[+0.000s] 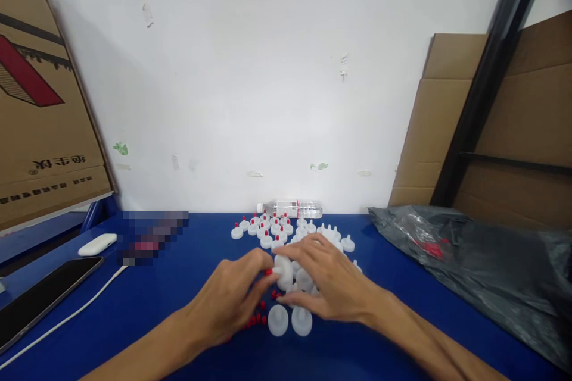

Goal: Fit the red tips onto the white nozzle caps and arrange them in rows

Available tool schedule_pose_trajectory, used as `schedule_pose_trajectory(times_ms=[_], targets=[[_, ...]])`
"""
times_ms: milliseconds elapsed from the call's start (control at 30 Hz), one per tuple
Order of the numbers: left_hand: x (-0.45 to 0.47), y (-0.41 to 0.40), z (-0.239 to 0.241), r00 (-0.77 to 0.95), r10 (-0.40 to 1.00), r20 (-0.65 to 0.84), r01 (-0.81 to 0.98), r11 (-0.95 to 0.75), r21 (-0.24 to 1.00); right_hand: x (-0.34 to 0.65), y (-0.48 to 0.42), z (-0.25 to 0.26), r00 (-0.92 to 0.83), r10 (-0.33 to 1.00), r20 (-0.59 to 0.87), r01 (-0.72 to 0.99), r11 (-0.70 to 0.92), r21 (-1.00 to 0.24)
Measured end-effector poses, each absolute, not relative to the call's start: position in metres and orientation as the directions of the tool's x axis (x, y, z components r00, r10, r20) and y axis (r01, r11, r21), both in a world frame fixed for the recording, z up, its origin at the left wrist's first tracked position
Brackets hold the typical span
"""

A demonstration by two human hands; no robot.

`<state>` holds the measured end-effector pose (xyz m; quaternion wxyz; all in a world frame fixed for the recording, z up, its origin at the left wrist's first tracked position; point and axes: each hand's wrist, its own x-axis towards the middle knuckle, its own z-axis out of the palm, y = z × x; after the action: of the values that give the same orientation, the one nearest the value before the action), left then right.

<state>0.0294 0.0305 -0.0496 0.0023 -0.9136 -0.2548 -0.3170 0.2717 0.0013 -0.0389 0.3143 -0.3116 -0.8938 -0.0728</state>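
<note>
In the head view, a small red tip [269,272] is pinched in the nearly closed fingers of the left hand [232,300] against a white cap [283,268] gripped by the curled right hand [328,283]; two bare caps [289,320] are seen below on the blue table [187,286]; beyond, roughly a dozen red-tipped caps [268,229] and one bottle [292,209] are counted
</note>
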Motion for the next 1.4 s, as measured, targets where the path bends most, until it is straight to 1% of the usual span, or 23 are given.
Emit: schedule_pose_trajectory(times_ms=[67, 133, 167, 200, 267, 367, 433, 500, 533, 567, 600, 667, 700, 767, 867, 933, 1000, 1067, 1200, 1300, 1400], targets=[[0.033, 0.023, -0.051, 0.715, 0.39, 0.581, 0.461, -0.887, 0.028, 0.266, -0.001, -0.042, -0.653, 0.43, 0.623, 0.534, 0.845, -0.023], [0.036, 0.021, -0.051, 0.743, 0.352, 0.569, 0.469, -0.881, -0.067, 0.266, 0.0, -0.042, -0.673, 0.38, 0.634, 0.527, 0.848, 0.051], [0.037, 0.021, -0.05, 0.748, 0.351, 0.563, 0.472, -0.878, -0.079, 0.266, 0.001, -0.041, -0.686, 0.365, 0.63, 0.534, 0.84, 0.096], [0.039, 0.021, -0.05, 0.747, 0.36, 0.559, 0.472, -0.879, -0.066, 0.267, 0.002, -0.039, -0.701, 0.35, 0.621, 0.539, 0.83, 0.142], [0.042, 0.021, -0.049, 0.731, 0.407, 0.548, 0.466, -0.884, 0.035, 0.268, 0.004, -0.034, -0.724, 0.323, 0.609, 0.548, 0.806, 0.223], [0.047, 0.022, -0.047, 0.686, 0.509, 0.519, 0.43, -0.86, 0.275, 0.273, 0.007, -0.027, -0.743, 0.284, 0.606, 0.549, 0.777, 0.309], [0.044, 0.025, -0.045, 0.607, 0.615, 0.503, 0.426, -0.787, 0.447, 0.285, 0.011, -0.024, -0.732, 0.264, 0.628, 0.566, 0.748, 0.345], [0.035, 0.033, -0.041, 0.487, 0.729, 0.481, 0.435, -0.68, 0.59, 0.307, 0.019, -0.022, -0.672, 0.279, 0.686, 0.637, 0.691, 0.342], [0.029, 0.038, -0.038, 0.425, 0.775, 0.468, 0.451, -0.63, 0.633, 0.32, 0.024, -0.021, -0.608, 0.336, 0.72, 0.708, 0.64, 0.299], [0.023, 0.044, -0.035, 0.387, 0.799, 0.461, 0.483, -0.601, 0.637, 0.334, 0.03, -0.02, -0.53, 0.412, 0.741, 0.783, 0.574, 0.241], [0.017, 0.051, -0.033, 0.357, 0.801, 0.48, 0.537, -0.597, 0.596, 0.348, 0.035, -0.02, -0.428, 0.499, 0.754, 0.857, 0.489, 0.163], [0.008, 0.063, -0.031, 0.376, 0.785, 0.493, 0.679, -0.595, 0.43, 0.37, 0.045, -0.022, -0.211, 0.661, 0.721, 0.952, 0.305, -0.001], [0.006, 0.068, -0.031, 0.4, 0.783, 0.477, 0.723, -0.589, 0.36, 0.378, 0.05, -0.023, -0.133, 0.718, 0.683, 0.971, 0.231, -0.054], [0.004, 0.075, -0.036, 0.465, 0.783, 0.412, 0.756, -0.594, 0.274, 0.388, 0.056, -0.027, -0.061, 0.783, 0.619, 0.983, 0.154, -0.097], [0.006, 0.079, -0.045, 0.576, 0.753, 0.317, 0.712, -0.653, 0.257, 0.395, 0.061, -0.034, -0.054, 0.835, 0.548, 0.988, 0.126, -0.095], [0.006, 0.081, -0.049, 0.622, 0.728, 0.289, 0.68, -0.685, 0.261, 0.4, 0.064, -0.039, -0.05, 0.862, 0.505, 0.989, 0.113, -0.096], [0.003, 0.084, -0.052, 0.614, 0.728, 0.305, 0.682, -0.683, 0.261, 0.405, 0.068, -0.043, -0.048, 0.88, 0.473, 0.989, 0.107, -0.1], [-0.001, 0.091, -0.053, 0.569, 0.743, 0.352, 0.711, -0.66, 0.244, 0.409, 0.072, -0.046, -0.05, 0.892, 0.449, 0.988, 0.11, -0.109], [-0.012, 0.108, -0.058, 0.479, 0.769, 0.424, 0.794, -0.585, 0.164, 0.411, 0.076, -0.052, -0.029, 0.912, 0.408, 0.983, 0.101, -0.156], [-0.018, 0.118, -0.062, 0.48, 0.77, 0.421, 0.82, -0.564, 0.098, 0.407, 0.074, -0.055, -0.022, 0.923, 0.384, 0.976, 0.103, -0.19], [-0.02, 0.122, -0.066, 0.513, 0.774, 0.37, 0.812, -0.578, 0.082, 0.402, 0.069, -0.055, -0.042, 0.927, 0.374, 0.971, 0.125, -0.202]])
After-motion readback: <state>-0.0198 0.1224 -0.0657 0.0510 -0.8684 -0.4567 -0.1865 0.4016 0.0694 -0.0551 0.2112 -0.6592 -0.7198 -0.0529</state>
